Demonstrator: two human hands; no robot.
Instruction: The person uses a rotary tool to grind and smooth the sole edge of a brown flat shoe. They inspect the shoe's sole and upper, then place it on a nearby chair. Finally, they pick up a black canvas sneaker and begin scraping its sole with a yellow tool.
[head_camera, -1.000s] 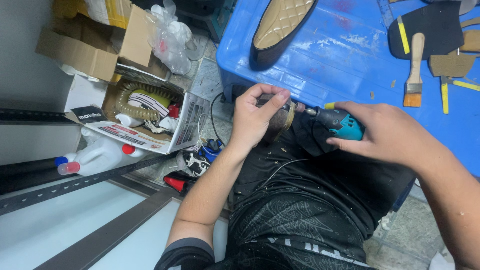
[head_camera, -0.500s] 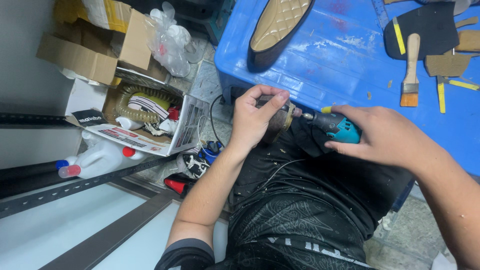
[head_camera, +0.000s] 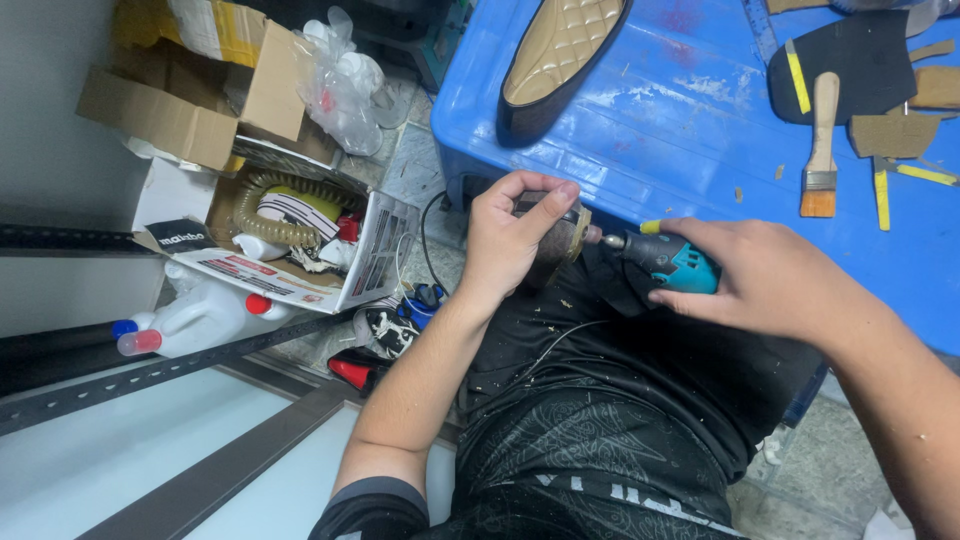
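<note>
Left hand (head_camera: 515, 240) clamped around dark workpiece (head_camera: 556, 238), over lap at table edge. Right hand (head_camera: 770, 280) gripping teal rotary tool (head_camera: 672, 262), tip touching workpiece. Blue table (head_camera: 680, 130) at 12 o'clock; shoe (head_camera: 558, 55) at 11; brush (head_camera: 821, 150) at 1; open box (head_camera: 290, 240) at 9.

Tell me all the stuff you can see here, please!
shoe: one, black with tan quilted inside, on the blue table, top middle
table: one, blue, upper right
brush: one, pale wooden handle with orange bristles, on the table at right
sole piece: one, black, under the brush handle
yellow strips: a few, on the table at right
cardboard boxes: a few, brown and white, on the floor at left
jug: one, white with a red cap, floor at left
plastic bag: one, clear, beside the boxes
power tool: one, teal and black, over the lap
round piece: one, brownish, at the tool's tip
left hand: grip on the round piece
right hand: grip on the power tool
</note>
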